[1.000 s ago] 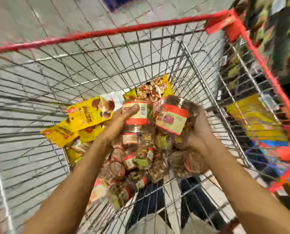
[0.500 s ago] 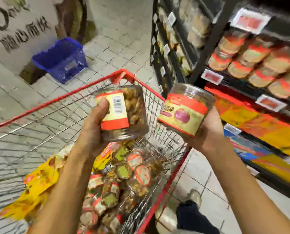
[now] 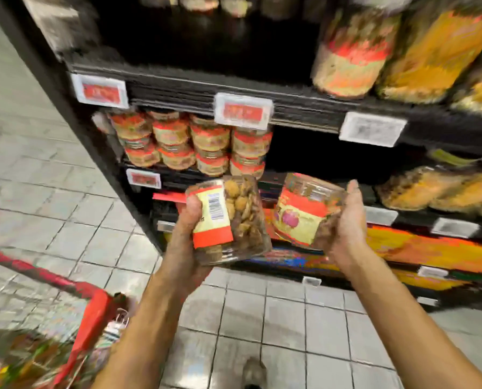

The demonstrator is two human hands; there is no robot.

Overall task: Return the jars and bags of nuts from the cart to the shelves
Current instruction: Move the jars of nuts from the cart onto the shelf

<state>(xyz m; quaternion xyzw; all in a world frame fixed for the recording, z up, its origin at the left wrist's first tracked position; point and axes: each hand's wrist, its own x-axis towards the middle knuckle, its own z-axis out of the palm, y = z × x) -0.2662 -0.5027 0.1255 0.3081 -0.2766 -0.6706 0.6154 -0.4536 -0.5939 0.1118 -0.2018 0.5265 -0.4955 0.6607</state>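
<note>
My left hand (image 3: 188, 234) grips a clear jar of nuts (image 3: 234, 220) with a yellow and red label, tilted. My right hand (image 3: 346, 220) holds a second jar of nuts (image 3: 301, 211) with a red and cream label, also tilted. Both jars hang in front of the black shelves (image 3: 290, 108). Behind them, a shelf carries stacked jars (image 3: 195, 141) of the same kind, with a dark gap to their right. The red cart (image 3: 94, 313) lies at the lower left, with blurred jars and bags (image 3: 15, 360) inside.
Larger jars (image 3: 352, 54) and yellow bags (image 3: 436, 51) stand on the upper shelf at right. Bags (image 3: 430, 189) fill the right of the middle shelf. Price tags (image 3: 242, 110) line the shelf edges. Grey tiled floor (image 3: 262, 318) runs below, with my shoe (image 3: 254, 372) on it.
The view has swung from the cart to the shelves. Both hands lifted the jars out of the cart and carried them right, toward the shelf front.
</note>
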